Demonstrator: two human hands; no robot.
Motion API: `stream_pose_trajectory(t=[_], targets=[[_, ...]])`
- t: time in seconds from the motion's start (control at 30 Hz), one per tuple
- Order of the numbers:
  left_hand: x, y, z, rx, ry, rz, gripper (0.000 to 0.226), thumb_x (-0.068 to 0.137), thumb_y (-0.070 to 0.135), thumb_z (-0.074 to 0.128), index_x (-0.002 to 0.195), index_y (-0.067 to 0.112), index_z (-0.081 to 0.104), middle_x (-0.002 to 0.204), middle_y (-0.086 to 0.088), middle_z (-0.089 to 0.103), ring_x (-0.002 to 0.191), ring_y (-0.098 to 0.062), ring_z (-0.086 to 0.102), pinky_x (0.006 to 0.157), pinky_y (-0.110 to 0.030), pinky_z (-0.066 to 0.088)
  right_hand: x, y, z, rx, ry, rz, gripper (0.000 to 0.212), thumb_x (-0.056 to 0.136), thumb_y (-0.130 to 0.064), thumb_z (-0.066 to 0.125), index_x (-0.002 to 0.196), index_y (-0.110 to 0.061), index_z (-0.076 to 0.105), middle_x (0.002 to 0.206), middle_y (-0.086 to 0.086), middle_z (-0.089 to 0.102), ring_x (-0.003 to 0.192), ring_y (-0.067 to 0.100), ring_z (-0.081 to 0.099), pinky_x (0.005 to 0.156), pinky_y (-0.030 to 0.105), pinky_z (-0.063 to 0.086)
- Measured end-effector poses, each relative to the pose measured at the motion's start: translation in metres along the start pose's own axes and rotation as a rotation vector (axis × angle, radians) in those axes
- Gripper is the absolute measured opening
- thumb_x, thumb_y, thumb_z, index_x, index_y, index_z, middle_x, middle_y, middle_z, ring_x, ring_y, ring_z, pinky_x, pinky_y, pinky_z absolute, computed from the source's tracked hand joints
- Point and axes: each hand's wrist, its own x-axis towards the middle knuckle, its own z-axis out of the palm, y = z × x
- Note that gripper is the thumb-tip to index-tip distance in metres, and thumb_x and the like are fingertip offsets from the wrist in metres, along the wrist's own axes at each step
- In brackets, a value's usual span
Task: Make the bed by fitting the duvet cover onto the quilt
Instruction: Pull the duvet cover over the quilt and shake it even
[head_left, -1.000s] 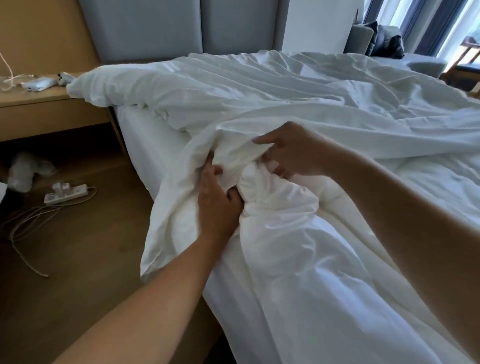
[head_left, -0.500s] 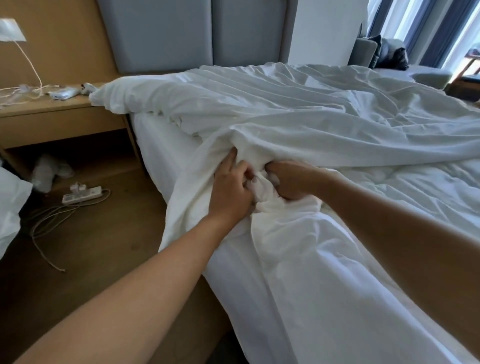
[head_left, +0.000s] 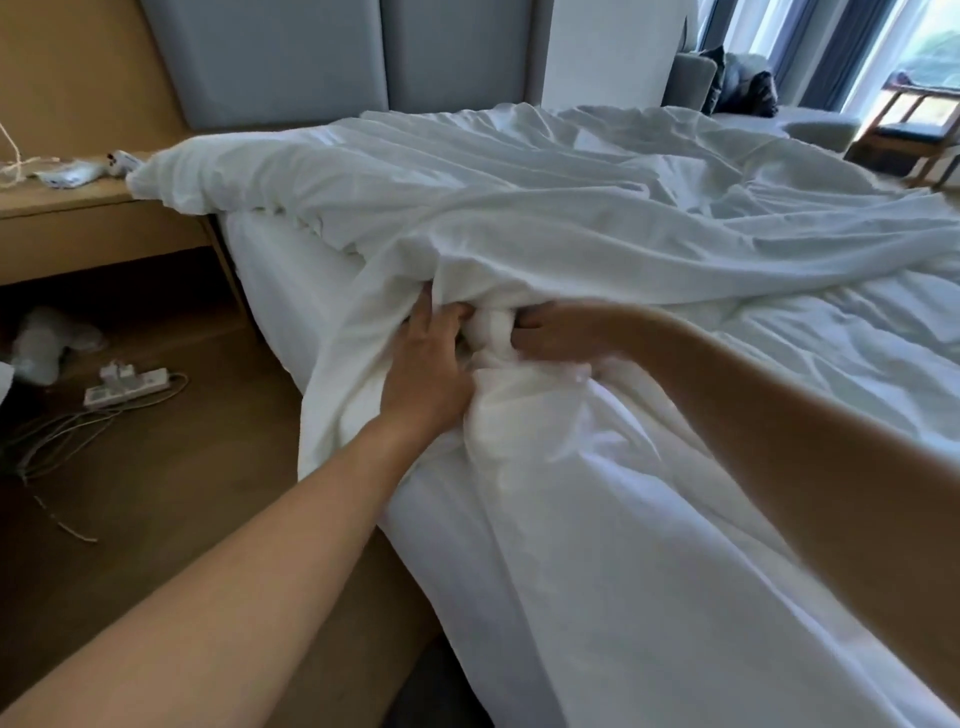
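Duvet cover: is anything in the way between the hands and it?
Nothing visible. The left hand and right hand both grip bunched white fabric of the duvet cover directly, at the bed's near edge.

rumpled duvet cover (head_left: 597, 218) on bed (head_left: 280, 280)

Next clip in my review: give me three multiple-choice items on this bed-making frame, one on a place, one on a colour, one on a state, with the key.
1. Where does the power strip lie?
A. on the wooden floor left of the bed
B. on the bed
C. on the sofa

2. What colour is the duvet cover?
A. blue
B. white
C. brown

3. What are the hands doing?
A. both hang idle
B. both grip bunched bedding
C. one holds a phone

Key: 1 A, it sits on the floor below the bedside shelf. 2 B, the fabric is plain white. 3 B, left hand and right hand clutch gathered cloth.
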Motion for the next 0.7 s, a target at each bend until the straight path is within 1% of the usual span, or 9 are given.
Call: stream_pose_trajectory(t=[0.07,0.1,0.17,0.2,0.3,0.4,0.57,0.63,0.7], targets=[[0.000,0.003,0.004,-0.018,0.024,0.014,0.048,0.084,0.019,0.069,0.130,0.021,0.055,0.160,-0.004,0.027,0.135,-0.030,0.039,0.109,-0.042,0.042,-0.025,0.019,-0.009,0.010,0.237,0.111,0.062,0.089,-0.068,0.048,0.126,-0.021,0.065,0.134,0.006,0.061,0.115,0.025,0.055,0.090,0.033,0.040],[-0.001,0.003,0.006,-0.019,0.026,0.017,0.047,0.084,0.019,0.070,0.129,0.021,0.055,0.160,-0.004,0.027,0.136,-0.030,0.038,0.110,-0.041,0.041,-0.039,0.027,-0.005,0.009,0.338,0.208,0.089,0.077,-0.084,0.046,0.138,-0.021,0.056,0.140,0.008,0.057,0.124,0.028,0.052,0.093,0.036,0.041],[-0.004,0.003,0.008,-0.033,0.026,0.019,0.047,0.085,0.019,0.069,0.130,0.020,0.055,0.161,-0.006,0.026,0.137,-0.032,0.036,0.111,-0.040,0.039,-0.066,0.034,0.016,0.032,0.284,0.360,0.133,0.055,-0.100,0.045,0.158,-0.020,0.018,0.155,0.011,0.041,0.140,0.033,0.040,0.104,0.043,0.039],[-0.005,0.004,0.008,-0.040,0.023,0.021,0.048,0.085,0.016,0.068,0.131,0.019,0.055,0.161,-0.007,0.025,0.137,-0.033,0.035,0.112,-0.041,0.039,-0.072,0.034,0.030,0.073,0.218,0.375,0.137,0.055,-0.097,0.053,0.158,-0.019,0.009,0.157,0.013,0.036,0.141,0.035,0.039,0.106,0.043,0.039],[-0.008,0.011,0.009,-0.063,-0.001,0.020,0.055,0.081,0.002,0.062,0.133,0.020,0.054,0.162,-0.006,0.022,0.140,-0.033,0.033,0.114,-0.045,0.038,-0.058,0.035,0.060,0.113,0.225,0.300,0.085,0.082,-0.059,0.070,0.142,-0.013,0.033,0.141,0.019,0.050,0.127,0.038,0.052,0.090,0.041,0.044],[-0.011,0.017,0.005,-0.076,-0.006,-0.005,0.057,0.081,-0.002,0.056,0.134,0.019,0.054,0.163,-0.008,0.019,0.142,-0.035,0.030,0.116,-0.045,0.036,-0.038,0.043,0.034,0.040,0.395,0.190,0.030,0.091,-0.037,0.056,0.115,-0.021,0.055,0.124,0.014,0.060,0.116,0.037,0.058,0.084,0.039,0.046],[-0.016,0.031,0.009,-0.024,-0.062,0.010,0.081,0.076,-0.016,0.042,0.143,0.029,0.049,0.167,-0.007,0.008,0.151,-0.034,0.017,0.122,-0.041,0.026,-0.035,0.092,-0.033,0.129,1.009,0.288,0.027,0.081,-0.032,0.046,0.108,-0.033,0.049,0.101,0.012,0.064,0.093,0.040,0.063,0.070,0.037,0.039],[-0.017,0.039,0.010,-0.024,-0.056,0.011,0.078,0.077,-0.013,0.044,0.146,0.024,0.048,0.167,-0.010,0.009,0.152,-0.034,0.015,0.123,-0.044,0.025,-0.033,0.090,-0.001,0.023,0.786,0.335,0.035,0.090,-0.037,0.048,0.125,-0.035,0.049,0.121,0.016,0.056,0.109,0.042,0.058,0.080,0.041,0.044],[-0.017,0.039,0.007,-0.014,-0.032,0.011,0.072,0.079,-0.010,0.047,0.146,0.018,0.048,0.166,-0.014,0.012,0.153,-0.032,0.015,0.123,-0.044,0.022,-0.038,0.075,0.050,-0.106,0.256,0.340,0.061,0.098,-0.051,0.044,0.153,-0.034,0.024,0.148,0.024,0.035,0.134,0.045,0.040,0.106,0.050,0.038]])
